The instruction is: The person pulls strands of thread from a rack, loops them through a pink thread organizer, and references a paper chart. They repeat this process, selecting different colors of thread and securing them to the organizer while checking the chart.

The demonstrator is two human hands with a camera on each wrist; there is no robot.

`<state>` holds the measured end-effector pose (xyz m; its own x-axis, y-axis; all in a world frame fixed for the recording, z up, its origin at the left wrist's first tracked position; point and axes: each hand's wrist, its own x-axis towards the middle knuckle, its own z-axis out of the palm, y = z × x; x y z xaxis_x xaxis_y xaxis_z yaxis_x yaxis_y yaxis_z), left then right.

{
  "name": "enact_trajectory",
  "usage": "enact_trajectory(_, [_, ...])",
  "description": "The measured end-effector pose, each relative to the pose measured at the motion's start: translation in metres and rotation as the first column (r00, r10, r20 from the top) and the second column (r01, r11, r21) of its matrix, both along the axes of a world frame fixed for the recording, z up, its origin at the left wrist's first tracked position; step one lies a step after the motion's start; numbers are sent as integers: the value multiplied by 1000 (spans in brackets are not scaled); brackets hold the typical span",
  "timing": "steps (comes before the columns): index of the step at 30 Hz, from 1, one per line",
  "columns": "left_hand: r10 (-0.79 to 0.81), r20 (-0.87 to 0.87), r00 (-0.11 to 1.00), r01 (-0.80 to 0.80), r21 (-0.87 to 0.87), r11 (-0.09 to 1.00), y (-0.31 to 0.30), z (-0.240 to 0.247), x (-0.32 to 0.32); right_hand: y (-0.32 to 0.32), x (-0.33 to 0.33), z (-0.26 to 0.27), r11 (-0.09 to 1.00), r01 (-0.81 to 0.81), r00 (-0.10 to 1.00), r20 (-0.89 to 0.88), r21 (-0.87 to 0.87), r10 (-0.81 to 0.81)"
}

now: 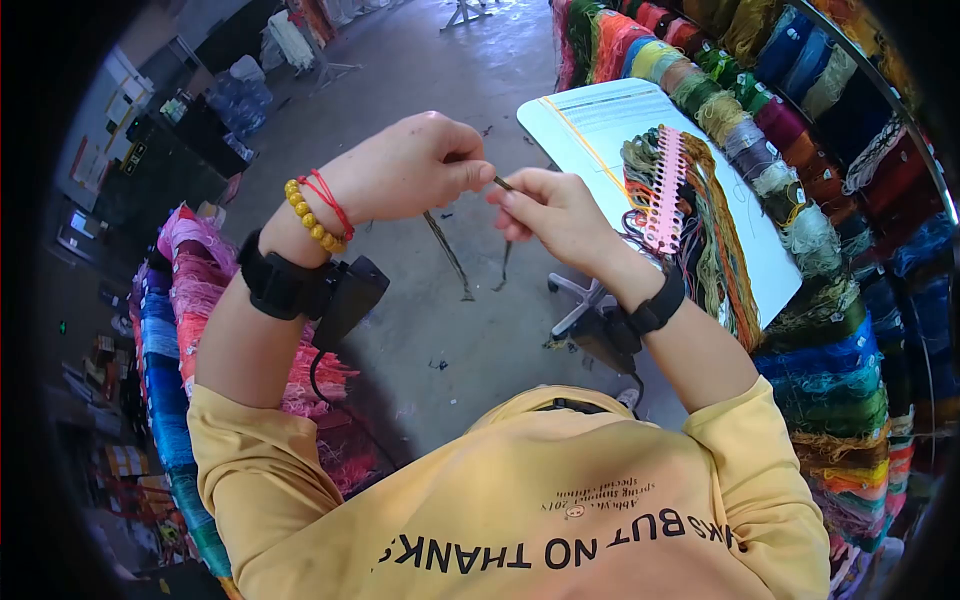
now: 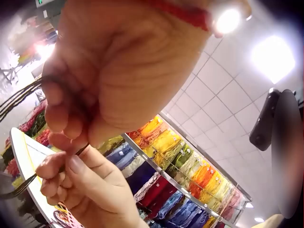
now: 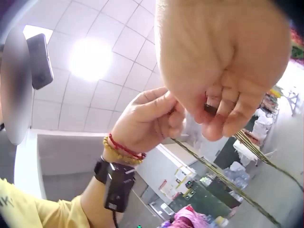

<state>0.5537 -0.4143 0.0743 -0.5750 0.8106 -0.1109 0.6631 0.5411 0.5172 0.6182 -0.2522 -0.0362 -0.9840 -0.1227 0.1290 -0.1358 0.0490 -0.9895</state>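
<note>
A thin olive-brown bundle of thread runs between both hands, held up in front of the chest. My left hand pinches it between thumb and curled fingers, and one length hangs below that hand. Close beside it, my right hand pinches the same bundle, with a shorter end dangling under its fingers. In the right wrist view the hanging strands look twisted and greenish. The left wrist view has the left palm covering part of the thread, with the fingertips of both hands nearly meeting.
On the right stands a white board bearing a pink holed thread holder with many coloured strands. Racks of coloured skeins line the right side. More pink and blue skeins hang at the left, above a grey floor.
</note>
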Motion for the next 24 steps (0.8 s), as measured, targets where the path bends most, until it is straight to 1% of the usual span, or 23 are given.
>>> enact_trajectory(1, [-13, 49, 999, 12, 18, 1000, 1, -5, -1, 6, 5, -3, 999, 33, 996, 81, 36, -36])
enact_trajectory(2, [-30, 97, 995, 27, 36, 999, 2, -12, -4, 9, 8, -3, 988, 46, 995, 77, 144, -57])
enact_trajectory(3, [-50, 144, 988, 42, 54, 998, 4, -19, -6, 10, 11, -4, 990, 64, 998, 12, 123, -66])
enact_trajectory(5, [-86, 201, 976, 55, 154, 987, 13, -36, -4, 11, 17, -8, 992, 102, 989, -114, 78, -93])
enact_trajectory(6, [-111, 231, 967, 65, 197, 978, 18, -47, -3, 8, 21, 1, 991, -14, 1000, 22, -132, 17])
enact_trajectory(7, [-136, 260, 956, 73, 241, 968, 24, -52, -1, 8, 23, 2, 985, -37, 998, 37, -167, 43])
enact_trajectory(8, [-107, 348, 931, -1, 298, 955, 30, -52, 8, 8, 25, 3, 978, -59, 996, 50, -201, 70])
enact_trajectory(9, [-90, 236, 968, 7, 333, 943, 33, -56, 12, 8, 26, 3, 969, -79, 994, 60, -234, 95])
enact_trajectory(10, [-69, 124, 990, 19, 368, 930, 36, -63, 13, 7, 27, -8, 972, 24, 999, -16, -233, -29])
enact_trajectory(11, [-43, 13, 999, 34, 403, 914, 40, -71, 15, 12, 32, -10, 989, 120, 988, -85, -86, -127])
enact_trajectory(12, [-27, -63, 998, 51, 426, 903, 43, -79, 17, 19, 39, -12, 973, 223, 964, -164, 58, -211])
enact_trajectory(13, [-16, 12, 1000, 10, 421, 907, 46, -84, 21, 24, 46, -14, 925, 328, 927, -251, 193, -277])
enact_trajectory(14, [-5, 88, 996, -32, 411, 911, 50, -88, 26, 26, 55, -12, 886, 424, 883, -303, 188, -359])
enact_trajectory(15, [7, 163, 987, -72, 397, 915, 55, -92, 31, 32, 62, -15, 844, 478, 848, -378, 245, -370])
enact_trajectory(16, [-17, 214, 977, -80, 437, 896, 60, -101, 33, 40, 68, -18, 794, 531, 810, -453, 297, -372])
enact_trajectory(18, [-82, 370, 925, -111, 472, 875, 73, -121, 36, 51, 81, -20, 682, 628, 734, -575, 374, -361])
enact_trajectory(19, [-117, 443, 889, -128, 486, 864, 81, -127, 40, 57, 87, -21, 666, 634, 735, -576, 394, -359])
enact_trajectory(20, [-149, 553, 820, -173, 487, 856, 88, -125, 48, 64, 94, -21, 649, 638, 735, -578, 414, -355])
enact_trajectory(21, [-182, 627, 758, -194, 483, 854, 96, -129, 53, 71, 101, -22, 633, 642, 736, -579, 432, -351])
enact_trajectory(23, [-242, 755, 610, -235, 464, 854, 110, -145, 61, 87, 121, -23, 654, 607, 792, -411, 451, -451])
enact_trajectory(24, [-236, 793, 562, -248, 434, 866, 117, -151, 62, 100, 134, -21, 667, 583, 812, -311, 464, -493])
